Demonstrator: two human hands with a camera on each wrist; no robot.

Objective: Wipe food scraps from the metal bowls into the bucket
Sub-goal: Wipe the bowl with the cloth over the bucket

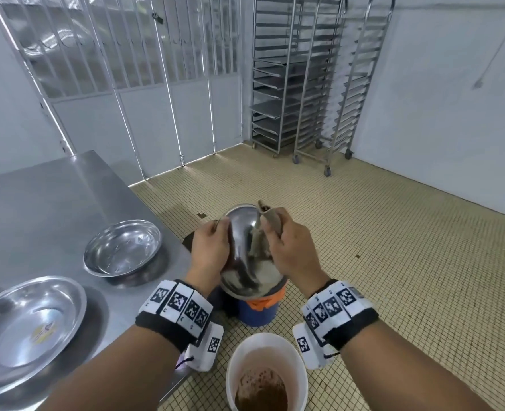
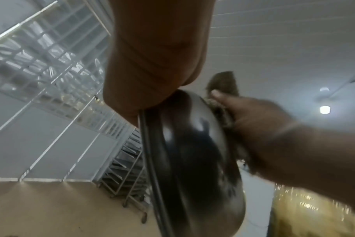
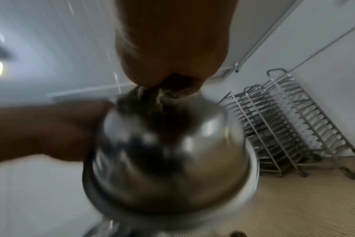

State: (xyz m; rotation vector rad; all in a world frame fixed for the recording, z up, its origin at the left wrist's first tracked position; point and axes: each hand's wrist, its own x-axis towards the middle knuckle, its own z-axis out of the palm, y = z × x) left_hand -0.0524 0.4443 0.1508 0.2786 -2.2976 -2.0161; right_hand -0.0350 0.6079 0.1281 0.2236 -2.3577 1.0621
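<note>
Bowl (image 1: 246, 256) being held tilted on edge above the floor by the left hand (image 1: 209, 247) gripping its rim while the right hand (image 1: 292, 250) is gripping a rag (image 1: 270, 221) against it, white bucket (image 1: 236, 360) nearer the person already holding brown scraps, two bowls (image 1: 123, 247) waiting on the bench (image 1: 52, 197).

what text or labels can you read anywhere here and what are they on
No readable words, brands or numbers.
Sticker inside the near bowl on the table: yellow and red print, too blurred to read.
Wrist bands by the left hand and right hand: black-and-white square code tags only, no letters.
Held bowl, cloth, bucket: no text visible.
</note>
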